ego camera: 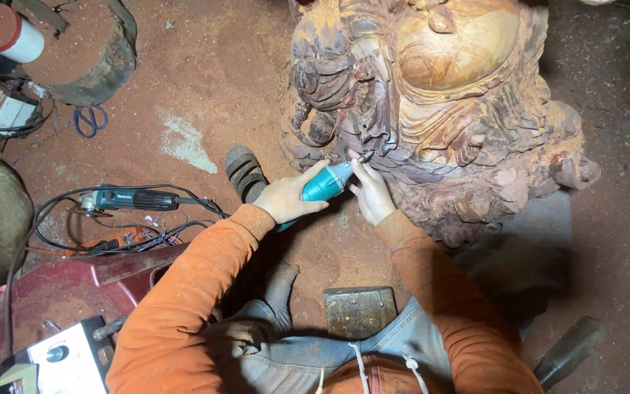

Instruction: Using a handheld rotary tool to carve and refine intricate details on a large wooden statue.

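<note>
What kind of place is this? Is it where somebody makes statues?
Most likely a woodcarving workshop. A big carved wood sculpture stands on a sawdust-covered floor, both hands hold a teal power carver against it, and a grinder lies nearby.

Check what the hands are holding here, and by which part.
Both hands share one teal rotary tool. The left hand wraps its rear body; the right hand pinches the front near the bit, which meets the wooden carving.
</note>
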